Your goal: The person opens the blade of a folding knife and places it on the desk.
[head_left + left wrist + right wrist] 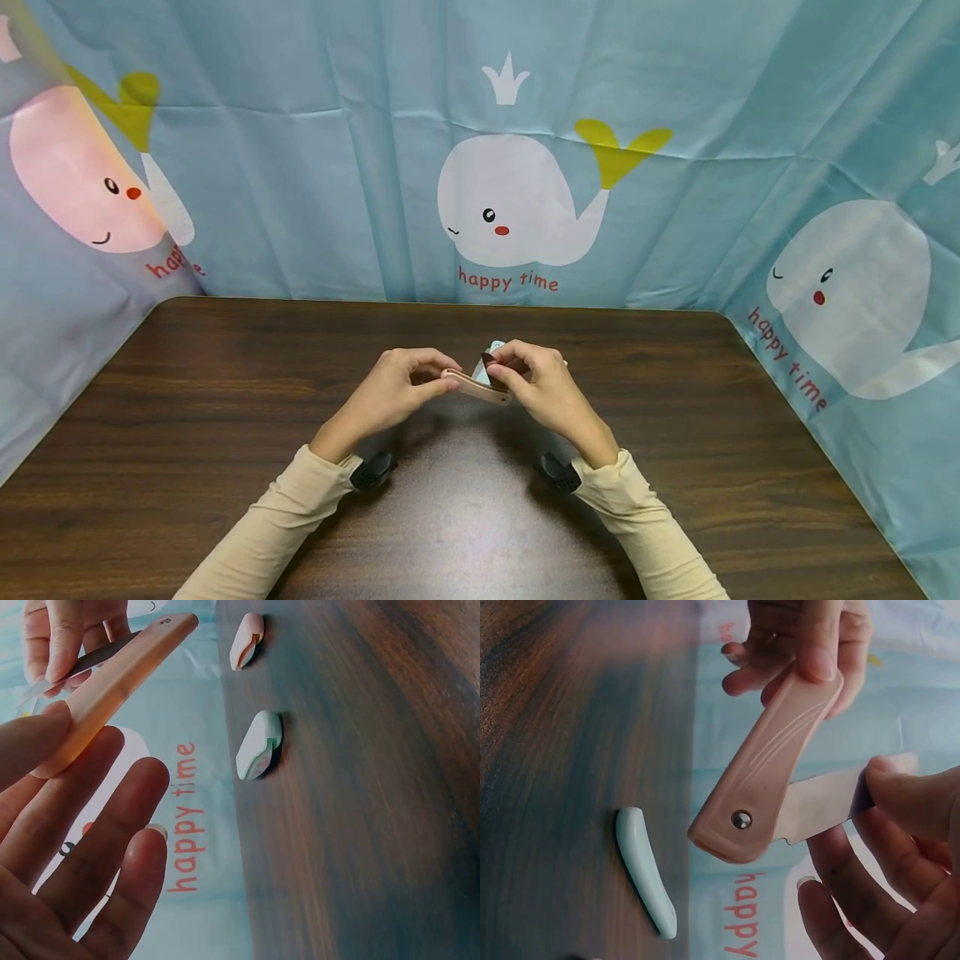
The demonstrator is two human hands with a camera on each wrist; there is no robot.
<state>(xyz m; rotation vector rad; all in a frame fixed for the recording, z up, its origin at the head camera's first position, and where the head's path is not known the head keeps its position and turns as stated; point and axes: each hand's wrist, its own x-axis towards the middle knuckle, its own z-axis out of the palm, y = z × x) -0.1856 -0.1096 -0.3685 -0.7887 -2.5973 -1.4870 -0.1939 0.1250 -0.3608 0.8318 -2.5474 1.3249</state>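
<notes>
A folding knife with a pink handle (474, 388) is held above the table between both hands. My left hand (393, 387) pinches the end of the handle away from the pivot rivet. My right hand (542, 387) pinches the metal blade (817, 806) between thumb and fingers. In the right wrist view the blade stands out at an angle from the handle, and part of it hides behind my thumb. Beyond the hands, a mint-green curved piece (645, 870) lies on the table, much like a folded knife. The left wrist view also shows a pink piece (247, 641) beside it.
The dark wood-grain table (187, 417) spreads around both arms. Light blue curtain (300, 183) with whale prints hangs behind it and on both sides. Black devices (373, 472) are strapped on both wrists.
</notes>
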